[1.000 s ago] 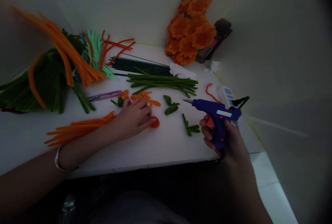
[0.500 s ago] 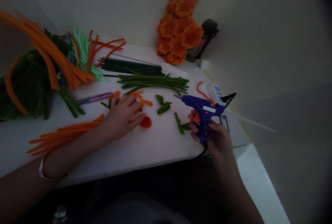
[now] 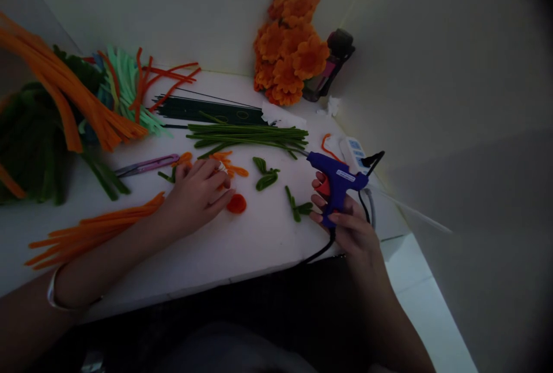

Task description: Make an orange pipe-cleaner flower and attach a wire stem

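My right hand [image 3: 352,226] is wrapped round the handle of a blue hot glue gun [image 3: 334,174] with a red trigger, its nozzle pointing left above the table. Low on the table, my left hand [image 3: 199,194] has its fingers curled down; what lies under them is mostly hidden. A round orange-red fuzzy piece [image 3: 237,203] is just beside its fingertips. Behind these fingers lie orange pipe-cleaner petals [image 3: 233,166]. Between the two hands are green pipe-cleaner leaves [image 3: 265,180], and another green leaf piece [image 3: 297,207] sits nearer the glue gun.
Green pipe cleaners [image 3: 246,136] and dark stems [image 3: 207,110] lie behind. Scissors [image 3: 147,164] and orange pipe cleaners [image 3: 99,226] are at left. Orange flowers [image 3: 289,50] stand at the back, near a power strip [image 3: 354,151]. The gun's cord [image 3: 319,253] hangs over the table edge.
The glue gun has turned slightly in my right hand, and the thumb has shifted lower on its handle. My left hand stays by the orange pieces. The whole view has shifted a little.
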`<state>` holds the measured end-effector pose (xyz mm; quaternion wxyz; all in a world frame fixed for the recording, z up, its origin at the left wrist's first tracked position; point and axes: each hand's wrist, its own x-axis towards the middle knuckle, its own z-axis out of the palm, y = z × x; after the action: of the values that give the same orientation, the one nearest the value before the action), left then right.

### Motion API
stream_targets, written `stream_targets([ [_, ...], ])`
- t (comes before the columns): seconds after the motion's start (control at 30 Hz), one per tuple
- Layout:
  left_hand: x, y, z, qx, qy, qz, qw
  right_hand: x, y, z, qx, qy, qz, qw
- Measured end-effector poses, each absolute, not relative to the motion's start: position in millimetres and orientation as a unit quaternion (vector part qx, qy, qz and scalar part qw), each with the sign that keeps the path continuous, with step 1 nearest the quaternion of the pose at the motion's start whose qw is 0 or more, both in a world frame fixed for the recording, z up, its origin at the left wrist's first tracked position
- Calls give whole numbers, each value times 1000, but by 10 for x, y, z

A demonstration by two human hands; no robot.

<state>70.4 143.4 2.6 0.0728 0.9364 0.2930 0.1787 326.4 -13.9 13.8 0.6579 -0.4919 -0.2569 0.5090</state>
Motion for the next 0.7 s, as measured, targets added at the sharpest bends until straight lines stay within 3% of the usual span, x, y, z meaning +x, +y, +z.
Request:
stream_targets([
  [0.5,701,1434,46,935,295,180,80,3520,-56,157,-560,-273,468,627],
  [0.7,730,1384,131,918,276,227,174,3473,-115,210,-579,-343,395,626],
])
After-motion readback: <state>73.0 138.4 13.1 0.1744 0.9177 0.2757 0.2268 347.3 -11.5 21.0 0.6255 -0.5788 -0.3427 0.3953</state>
